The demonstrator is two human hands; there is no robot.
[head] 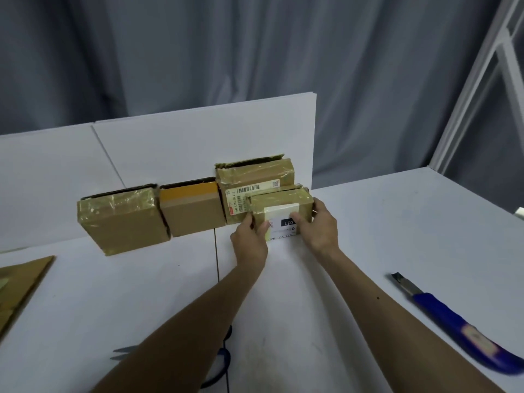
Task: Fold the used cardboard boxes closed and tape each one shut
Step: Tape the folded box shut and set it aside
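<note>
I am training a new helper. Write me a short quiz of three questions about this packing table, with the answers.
1. True or false: the left hand and the right hand both hold the small labelled box.
2. Which tool lies on the table to the right of the right arm? A) blue utility knife B) tape roll C) marker
3. Fill in: counting the held one, ___ cardboard boxes stand near the white board.
Key: 1 true; 2 A; 3 four.

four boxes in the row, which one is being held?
The small box at the right end, with the white label marked 031: the left hand and right hand grip its sides. No hand touches any other.
</note>
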